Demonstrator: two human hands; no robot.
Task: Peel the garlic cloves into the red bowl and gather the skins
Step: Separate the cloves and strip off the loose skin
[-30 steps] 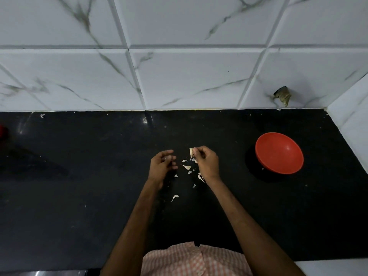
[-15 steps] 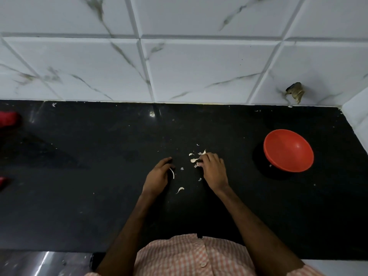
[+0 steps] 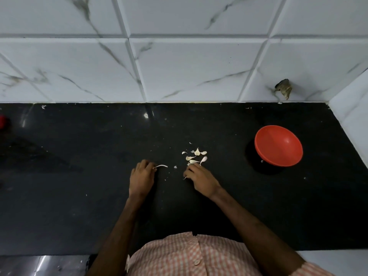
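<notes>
A small pile of pale garlic skins [image 3: 195, 155] lies on the black counter [image 3: 79, 196], just beyond my right hand [image 3: 200, 177]. That hand rests knuckles up on the counter with curled fingers, and a tiny skin bit shows at its left edge. My left hand [image 3: 141, 177] lies on the counter to the left, its fingertips pinching one end of a long curved skin [image 3: 161, 166]. The red bowl [image 3: 278, 145] stands to the right, apart from both hands; its visible inside looks bare.
A white marble-patterned tiled wall [image 3: 179, 66] runs along the back of the counter, with a side wall at the far right. Something red [image 3: 2, 121] shows at the left edge. Small skin specks dot the counter between my hands.
Both hands came down from in front of me onto the counter. The skins now lie together in a pile beyond my right hand, and my left fingers took hold of the long skin.
</notes>
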